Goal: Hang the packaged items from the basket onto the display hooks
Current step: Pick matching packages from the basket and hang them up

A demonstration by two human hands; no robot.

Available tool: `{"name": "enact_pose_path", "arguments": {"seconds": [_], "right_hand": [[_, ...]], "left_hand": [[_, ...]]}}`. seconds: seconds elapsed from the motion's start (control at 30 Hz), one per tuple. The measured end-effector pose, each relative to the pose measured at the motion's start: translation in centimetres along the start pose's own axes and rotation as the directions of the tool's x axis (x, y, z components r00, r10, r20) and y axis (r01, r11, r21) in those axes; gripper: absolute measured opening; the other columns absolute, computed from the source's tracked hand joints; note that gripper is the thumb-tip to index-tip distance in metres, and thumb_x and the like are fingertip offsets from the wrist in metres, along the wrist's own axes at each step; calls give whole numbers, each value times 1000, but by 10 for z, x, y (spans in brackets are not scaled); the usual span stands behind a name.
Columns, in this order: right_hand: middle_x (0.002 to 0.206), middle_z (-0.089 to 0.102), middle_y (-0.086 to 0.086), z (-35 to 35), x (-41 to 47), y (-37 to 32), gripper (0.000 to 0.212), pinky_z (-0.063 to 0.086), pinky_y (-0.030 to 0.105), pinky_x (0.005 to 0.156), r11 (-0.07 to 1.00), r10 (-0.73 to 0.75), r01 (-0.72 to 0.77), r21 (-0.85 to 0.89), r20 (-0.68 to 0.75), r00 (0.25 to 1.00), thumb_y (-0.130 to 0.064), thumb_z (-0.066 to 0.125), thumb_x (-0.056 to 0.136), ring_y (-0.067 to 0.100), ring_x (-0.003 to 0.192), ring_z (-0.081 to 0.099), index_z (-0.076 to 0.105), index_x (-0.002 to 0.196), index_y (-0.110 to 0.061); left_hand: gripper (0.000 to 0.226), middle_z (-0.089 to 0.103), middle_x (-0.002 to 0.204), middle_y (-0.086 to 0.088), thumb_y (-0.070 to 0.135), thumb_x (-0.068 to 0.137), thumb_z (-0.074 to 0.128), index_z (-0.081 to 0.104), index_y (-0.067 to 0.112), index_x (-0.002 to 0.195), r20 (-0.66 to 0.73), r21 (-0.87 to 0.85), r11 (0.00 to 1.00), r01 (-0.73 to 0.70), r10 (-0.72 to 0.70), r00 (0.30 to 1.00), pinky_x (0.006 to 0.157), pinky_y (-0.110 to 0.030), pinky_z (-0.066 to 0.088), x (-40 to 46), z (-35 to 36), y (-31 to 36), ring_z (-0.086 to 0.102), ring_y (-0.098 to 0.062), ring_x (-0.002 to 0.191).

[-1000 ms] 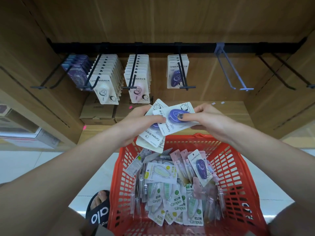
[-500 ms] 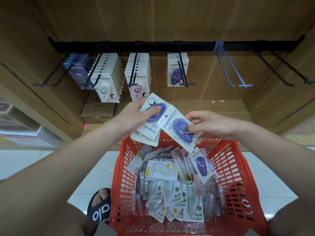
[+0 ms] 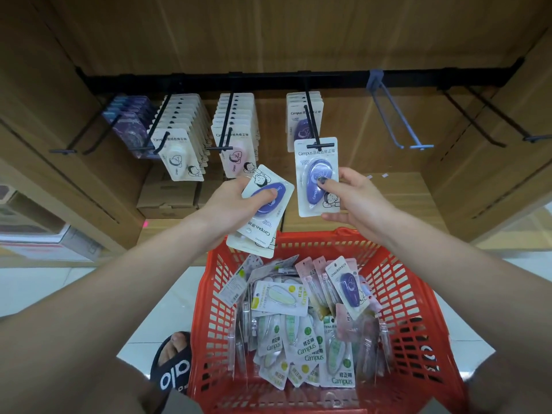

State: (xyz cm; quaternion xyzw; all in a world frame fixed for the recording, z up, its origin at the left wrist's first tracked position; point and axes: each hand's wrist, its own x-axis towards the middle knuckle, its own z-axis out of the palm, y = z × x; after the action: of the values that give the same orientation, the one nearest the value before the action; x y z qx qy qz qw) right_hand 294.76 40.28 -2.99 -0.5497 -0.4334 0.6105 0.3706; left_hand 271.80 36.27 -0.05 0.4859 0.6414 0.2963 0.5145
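1. Hands reach forward over the red basket (image 3: 400,297), forearms stretched out from the lower corners of the view toward the wooden shelf (image 3: 397,192).
2. The right hand (image 3: 355,201) pinches a purple correction-tape pack (image 3: 316,177) upright, thumb pressed on the blister front and fingers behind the card. The pack's top edge sits at the tip of the black display hook (image 3: 313,130); whether the hook has entered the card's hole is hard to tell.
3. The left hand (image 3: 233,204) grips a small stack of purple packs (image 3: 263,210), thumb across the top blister, the stack tilted with its printed headers pointing down toward the basket rim.
4. More of the same purple packs (image 3: 303,118) hang behind on that hook.
5. To the left, cream packs (image 3: 179,150) and pink packs (image 3: 236,144) fill neighbouring hooks.
6. A grey hook (image 3: 397,121) to the right is bare.
7. The basket holds many loose packs (image 3: 298,330), mostly green, plus one purple.
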Motion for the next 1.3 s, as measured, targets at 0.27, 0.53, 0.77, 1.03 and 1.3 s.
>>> {"name": "enact_pose_path", "arguments": {"seconds": [0.27, 0.53, 0.77, 1.03, 1.3], "right_hand": [[110, 76, 4, 14, 35, -14, 22, 65, 39, 76, 998, 68, -69, -5, -105, 992, -28, 71, 99, 17, 89, 74, 66, 114, -14], [127, 67, 14, 35, 120, -31, 46, 60, 31, 56, 994, 107, -97, 58, -216, 971, -33, 81, 89, 30, 113, 66, 67, 124, -8], [127, 67, 2, 31, 88, -27, 86, 54, 44, 102, 929, 67, -158, -334, -269, 961, -59, 82, 64, 25, 114, 65, 57, 135, -19], [125, 69, -6, 16, -15, -25, 52, 57, 31, 96, 930, -4, 77, -358, 201, 980, -27, 75, 94, 6, 112, 69, 55, 141, -36], [105, 74, 15, 15, -27, -19, 26, 55, 34, 69, 989, 91, -72, -127, 146, 985, -12, 76, 92, 21, 84, 72, 59, 112, -10]], "left_hand": [[15, 81, 90, -4, 31, 102, 65, 70, 19, 109, -33, -67, 997, 30, -32, 999, 70, -36, 58, 1, 2, -1, 77, -22, 74], [16, 80, 97, -4, 26, 98, 70, 63, 27, 112, -13, -103, 995, 14, -15, 1000, 68, -36, 63, 4, -4, 1, 80, -23, 80], [57, 72, 110, 3, 23, 84, 88, 54, 33, 128, -32, -37, 997, -62, 61, 998, 61, -32, 64, 5, -12, 7, 78, -14, 71], [65, 70, 96, 0, 24, 81, 90, 43, 31, 126, 85, 141, 981, -130, 119, 989, 59, -28, 61, 0, -8, 13, 74, -12, 66], [75, 74, 111, -8, 48, 62, 98, 52, 27, 116, 67, 102, 991, -85, 79, 995, 84, -50, 63, -5, -6, 11, 76, -21, 92]]}}
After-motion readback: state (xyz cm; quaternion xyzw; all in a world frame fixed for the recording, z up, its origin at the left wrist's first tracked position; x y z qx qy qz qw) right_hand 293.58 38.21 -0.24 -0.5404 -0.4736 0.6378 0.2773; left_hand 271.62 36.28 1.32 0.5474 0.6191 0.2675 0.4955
